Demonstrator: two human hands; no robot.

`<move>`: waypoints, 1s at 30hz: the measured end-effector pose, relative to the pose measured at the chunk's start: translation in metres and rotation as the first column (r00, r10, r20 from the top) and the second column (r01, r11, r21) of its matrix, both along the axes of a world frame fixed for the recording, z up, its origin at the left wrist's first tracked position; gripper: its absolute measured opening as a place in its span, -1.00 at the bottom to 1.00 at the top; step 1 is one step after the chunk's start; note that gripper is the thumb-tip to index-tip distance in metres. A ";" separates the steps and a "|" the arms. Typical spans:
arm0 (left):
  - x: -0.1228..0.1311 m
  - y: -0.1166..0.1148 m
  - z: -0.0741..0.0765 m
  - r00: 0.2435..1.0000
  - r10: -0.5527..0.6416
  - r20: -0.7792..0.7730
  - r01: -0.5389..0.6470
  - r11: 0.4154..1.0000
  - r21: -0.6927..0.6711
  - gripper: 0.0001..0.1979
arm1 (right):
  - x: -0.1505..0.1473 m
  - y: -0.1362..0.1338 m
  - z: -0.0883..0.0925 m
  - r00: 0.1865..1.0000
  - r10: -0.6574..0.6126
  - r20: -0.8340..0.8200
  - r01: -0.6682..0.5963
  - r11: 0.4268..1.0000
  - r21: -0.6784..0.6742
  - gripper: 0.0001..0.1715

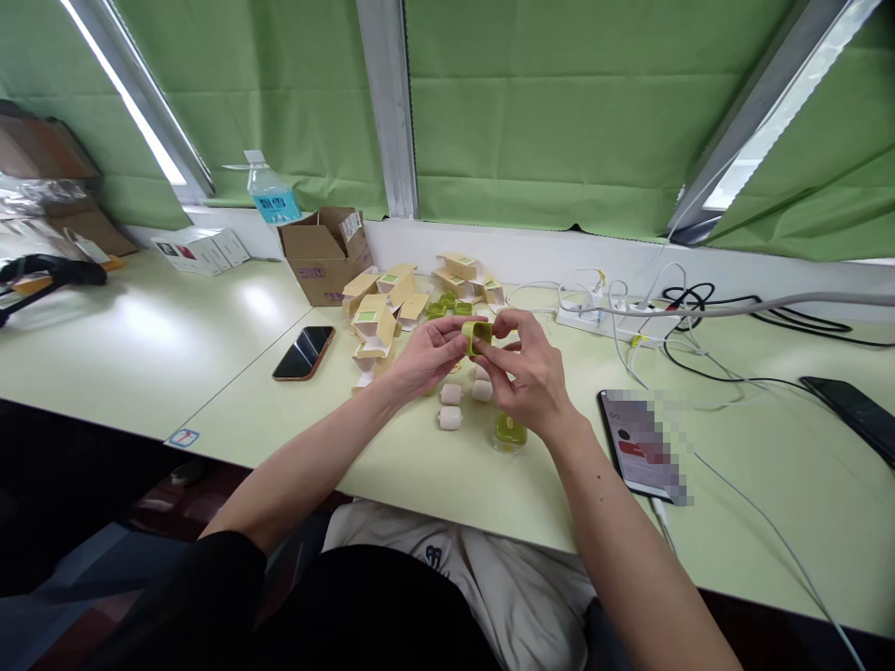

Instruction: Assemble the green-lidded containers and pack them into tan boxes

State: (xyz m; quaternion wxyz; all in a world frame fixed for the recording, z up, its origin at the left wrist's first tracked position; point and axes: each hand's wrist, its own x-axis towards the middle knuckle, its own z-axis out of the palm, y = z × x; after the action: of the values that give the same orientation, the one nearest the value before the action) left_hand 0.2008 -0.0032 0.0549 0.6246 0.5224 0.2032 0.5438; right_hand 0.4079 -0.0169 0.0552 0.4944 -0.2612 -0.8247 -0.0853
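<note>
My left hand point(426, 359) and right hand point(524, 368) both pinch one green case point(477, 335) above white pieces point(451, 406) on the surface point(734, 447).

White characters on a blue bottle label point(275, 203) far left beyond the fingers point(447, 343), too small to read, purple print on the carton point(312, 273) illegible, a red 7-like mark on a sticker point(184, 437) at the counter point(140, 335) edge, phone screen point(647, 447) right of the fingers blurred.

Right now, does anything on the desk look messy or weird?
Yes. The little tan boxes behind the green case lie tumbled every which way, several with flaps open. The white cables by the power strip are tangled too. Nothing looks spilled.
</note>
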 end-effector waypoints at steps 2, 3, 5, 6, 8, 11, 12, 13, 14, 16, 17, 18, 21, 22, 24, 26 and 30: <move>-0.001 0.001 -0.001 1.000 0.010 -0.012 -0.010 1.000 -0.001 -0.41 | 0.000 0.001 0.000 1.000 0.012 0.009 -0.012 1.000 -0.026 -0.74; -0.002 0.001 -0.001 1.000 0.017 -0.017 -0.017 1.000 -0.001 -0.40 | 0.000 0.001 0.000 1.000 0.016 0.014 -0.015 0.999 -0.042 -0.74; -0.003 0.001 -0.002 0.999 0.033 -0.028 -0.033 0.999 -0.004 -0.40 | 0.001 0.002 0.000 1.000 0.020 0.021 -0.019 0.997 -0.070 -0.74; -0.002 0.001 -0.002 0.999 0.040 -0.031 -0.040 0.999 -0.007 -0.41 | 0.001 0.002 0.000 1.000 0.021 0.023 -0.019 0.997 -0.077 -0.73; 0.000 0.001 -0.002 0.999 0.043 -0.026 -0.044 0.999 -0.013 -0.43 | 0.000 0.002 0.000 1.000 0.020 0.011 -0.019 0.997 -0.079 -0.73; 0.007 0.002 0.000 0.999 0.039 0.027 -0.039 0.999 -0.009 -0.46 | -0.003 0.003 -0.002 0.996 0.019 -0.090 -0.024 0.998 -0.060 -0.72; 0.009 0.002 0.001 0.998 0.038 0.045 -0.038 0.999 -0.007 -0.47 | -0.003 0.003 -0.003 0.991 0.024 -0.134 -0.031 0.998 -0.052 -0.73; 0.011 0.002 0.001 0.998 0.036 0.059 -0.036 0.999 -0.007 -0.46 | -0.004 0.003 -0.003 0.984 0.031 -0.174 -0.040 0.998 -0.048 -0.73; 0.012 0.003 0.002 0.997 0.034 0.068 -0.033 0.999 -0.009 -0.46 | -0.005 0.004 -0.003 0.977 0.043 -0.207 -0.053 0.997 -0.047 -0.74; 0.013 0.003 0.002 0.997 0.026 0.075 -0.025 1.000 -0.018 -0.44 | -0.006 0.004 -0.003 0.966 0.072 -0.250 -0.087 0.995 -0.050 -0.75; 0.012 0.003 0.001 0.997 0.023 0.076 -0.021 1.000 -0.022 -0.43 | -0.006 0.004 -0.003 0.961 0.086 -0.262 -0.105 0.993 -0.057 -0.75; 0.011 0.003 0.001 0.997 0.020 0.076 -0.018 1.000 -0.023 -0.42 | -0.006 0.004 -0.003 0.958 0.099 -0.268 -0.122 0.990 -0.068 -0.76; 0.008 0.002 -0.002 0.998 0.022 0.061 -0.021 1.000 -0.019 -0.41 | -0.006 0.005 -0.003 0.958 0.113 -0.263 -0.151 0.980 -0.131 -0.77; 0.007 0.001 -0.003 0.998 0.024 0.053 -0.023 1.000 -0.016 -0.41 | -0.006 0.005 -0.004 0.960 0.113 -0.257 -0.157 0.975 -0.158 -0.78; 0.005 0.000 -0.004 0.999 0.022 0.029 -0.022 1.000 -0.014 -0.41 | -0.006 0.007 -0.005 0.960 0.120 -0.254 -0.175 0.962 -0.208 -0.80; 0.004 0.001 -0.003 1.000 0.011 0.007 -0.011 1.000 -0.018 -0.38 | -0.006 0.007 -0.007 0.958 0.132 -0.255 -0.196 0.950 -0.244 -0.82; 0.000 0.005 0.003 0.999 0.013 0.044 -0.013 1.000 -0.021 -0.36 | -0.006 0.003 -0.002 0.967 0.077 -0.242 -0.133 0.965 -0.225 -0.83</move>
State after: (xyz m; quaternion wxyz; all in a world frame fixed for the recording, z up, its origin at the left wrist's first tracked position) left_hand 0.2011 0.0018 0.0578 0.6307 0.5026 0.1984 0.5570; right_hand 0.4020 -0.0143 0.0536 0.5559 -0.2828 -0.7783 0.0722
